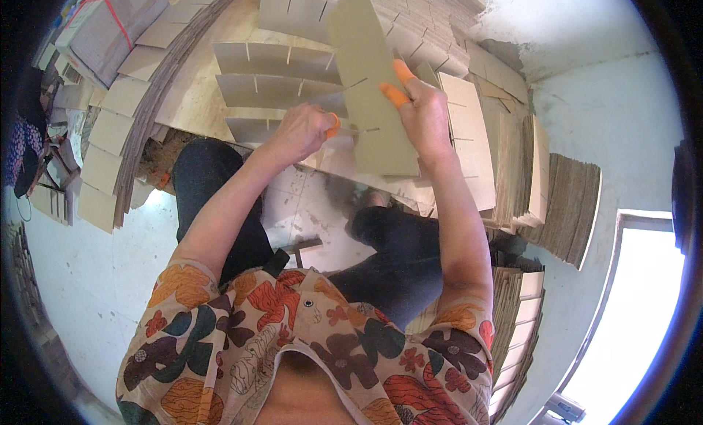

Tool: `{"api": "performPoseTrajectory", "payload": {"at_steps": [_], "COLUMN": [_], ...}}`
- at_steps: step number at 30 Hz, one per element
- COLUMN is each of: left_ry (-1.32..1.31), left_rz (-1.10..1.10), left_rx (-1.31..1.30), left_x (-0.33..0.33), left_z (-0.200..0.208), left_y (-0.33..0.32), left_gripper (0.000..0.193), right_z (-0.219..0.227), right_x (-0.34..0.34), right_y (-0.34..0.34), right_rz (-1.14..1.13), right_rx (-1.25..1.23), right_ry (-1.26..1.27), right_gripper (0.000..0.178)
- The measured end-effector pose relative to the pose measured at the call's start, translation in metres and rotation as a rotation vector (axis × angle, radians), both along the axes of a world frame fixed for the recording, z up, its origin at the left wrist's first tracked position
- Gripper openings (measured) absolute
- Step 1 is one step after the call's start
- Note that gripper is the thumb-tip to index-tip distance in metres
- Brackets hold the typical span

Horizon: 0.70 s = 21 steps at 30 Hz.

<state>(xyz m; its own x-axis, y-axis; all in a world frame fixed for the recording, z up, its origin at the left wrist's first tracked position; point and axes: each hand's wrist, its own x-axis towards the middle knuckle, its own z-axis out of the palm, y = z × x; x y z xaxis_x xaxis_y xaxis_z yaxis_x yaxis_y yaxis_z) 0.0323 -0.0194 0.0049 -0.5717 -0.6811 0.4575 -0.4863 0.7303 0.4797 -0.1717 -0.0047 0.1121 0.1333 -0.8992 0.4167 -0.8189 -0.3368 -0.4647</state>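
Head view: seated person in a floral shirt and dark trousers, looking down at a wooden worktop (pixel 194 95) spread with cardboard divider pieces. Right hand (pixel 425 117), orange finger covers on two fingertips, is closed around a slotted cardboard strip (pixel 373 95), holding it upright and tilted over the middle of the worktop. Left hand (pixel 304 128), orange cover on the thumb, pinches the end of a second slotted strip (pixel 293 91) that lies flat; its grip is closed too. The two strips meet at a slot near the upright one's middle, so they look partly interlocked. More slotted strips (pixel 274 58) lie in parallel rows just behind, towards the far edge. Stacks of cut cardboard (pixel 110 110) run along the left edge; taller stacks (pixel 564 205) stand beside the right edge. A tied bundle (pixel 95 22) sits at the far left corner.

Judged step: slotting the upright strip across the flat row to build a grid. The next move seems to call for lining up slot against slot and pressing down evenly, without bending the board.
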Motion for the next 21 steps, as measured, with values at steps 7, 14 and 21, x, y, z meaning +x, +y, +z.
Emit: {"api": "performPoseTrajectory", "payload": {"at_steps": [7, 14, 21], "left_ry": [-0.003, 0.027, -0.010], "left_rz": [-0.016, 0.001, -0.006], "left_rx": [-0.008, 0.021, 0.011], "left_x": [0.000, -0.001, -0.004], "left_z": [0.000, 0.002, 0.003], "left_y": [0.002, 0.002, 0.002], "left_gripper": [0.007, 0.009, 0.007], "right_z": [0.000, -0.010, -0.033], "right_x": [0.006, 0.009, 0.015], "right_y": [0.006, 0.006, -0.009], "right_rz": [-0.039, -0.030, 0.067], "right_rx": [0.013, -0.008, 0.064], "right_ry": [0.026, 0.029, 0.238], "right_gripper": [0.033, 0.032, 0.040]}}
